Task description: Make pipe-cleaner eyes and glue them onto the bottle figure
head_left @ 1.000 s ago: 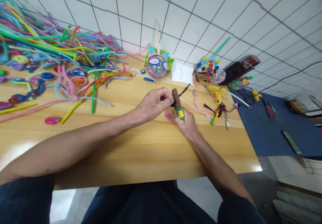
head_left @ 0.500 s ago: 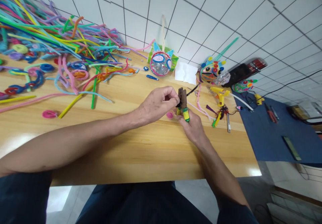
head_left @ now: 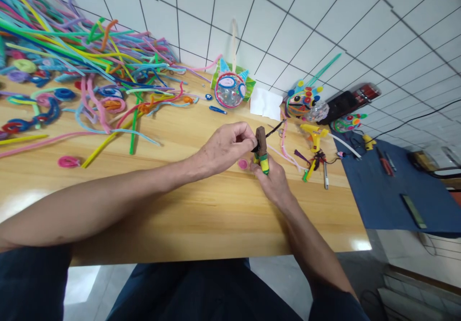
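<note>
My right hand [head_left: 272, 179] is closed around the yellow-and-green handles of a pair of pliers [head_left: 261, 143], whose brown jaws point up and away from me. Close against the jaws, my left hand [head_left: 230, 148] pinches a black pipe cleaner [head_left: 275, 129]. Its free end sticks out beyond the pliers to the right; the rest is hidden by fingers and jaws. On the table just below lies a small pink coil [head_left: 243, 164].
Many coloured pipe cleaners [head_left: 108, 56] lie heaped at the left. Along the wall stand a decorated clear ball [head_left: 229, 91], white paper [head_left: 265, 103] and another decorated piece [head_left: 306, 101]. A yellow glue gun [head_left: 314, 136] lies at the right, near a blue mat [head_left: 382, 191].
The plier jaws have come together; they were apart before. Both hands have stayed in almost the same place, and the view has shifted slightly.
</note>
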`<state>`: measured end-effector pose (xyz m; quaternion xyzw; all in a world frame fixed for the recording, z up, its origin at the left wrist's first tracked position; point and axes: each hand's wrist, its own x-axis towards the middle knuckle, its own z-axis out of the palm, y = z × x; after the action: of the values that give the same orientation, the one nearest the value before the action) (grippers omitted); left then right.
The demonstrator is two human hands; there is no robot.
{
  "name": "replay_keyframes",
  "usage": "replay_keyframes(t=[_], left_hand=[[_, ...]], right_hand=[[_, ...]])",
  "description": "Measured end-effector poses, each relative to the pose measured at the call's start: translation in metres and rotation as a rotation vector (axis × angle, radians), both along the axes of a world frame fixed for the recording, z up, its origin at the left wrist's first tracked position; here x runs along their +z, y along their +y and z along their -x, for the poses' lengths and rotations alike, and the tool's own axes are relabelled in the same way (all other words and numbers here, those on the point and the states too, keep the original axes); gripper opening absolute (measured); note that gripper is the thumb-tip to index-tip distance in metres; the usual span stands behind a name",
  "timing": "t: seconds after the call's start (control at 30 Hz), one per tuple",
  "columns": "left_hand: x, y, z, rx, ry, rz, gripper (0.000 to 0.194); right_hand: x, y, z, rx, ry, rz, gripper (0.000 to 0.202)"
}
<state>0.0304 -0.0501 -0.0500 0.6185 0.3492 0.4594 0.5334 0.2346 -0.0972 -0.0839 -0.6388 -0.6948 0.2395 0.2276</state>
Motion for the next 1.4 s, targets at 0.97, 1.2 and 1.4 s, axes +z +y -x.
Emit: replay_keyframes(t=[0.97,1.2,1.4], left_hand=[[0.001,-0.002,0.002,0.071,-0.081,-0.016,0.010],[0.002,0.004,0.007,0.041,-0.083,0.049,0.012],[-0.010,0.003,0.001,-0.036,-0.047,0.123,0.011]], right_hand=[[0.051,-0.014,-0.035,0.184,-0.012,0.066,0.025],[0.022,0.006,-0.086,-0.024,0.307,0.538,0.029],[0.008,0.013,-0.082,0.033,0.017,0.261,0.036]])
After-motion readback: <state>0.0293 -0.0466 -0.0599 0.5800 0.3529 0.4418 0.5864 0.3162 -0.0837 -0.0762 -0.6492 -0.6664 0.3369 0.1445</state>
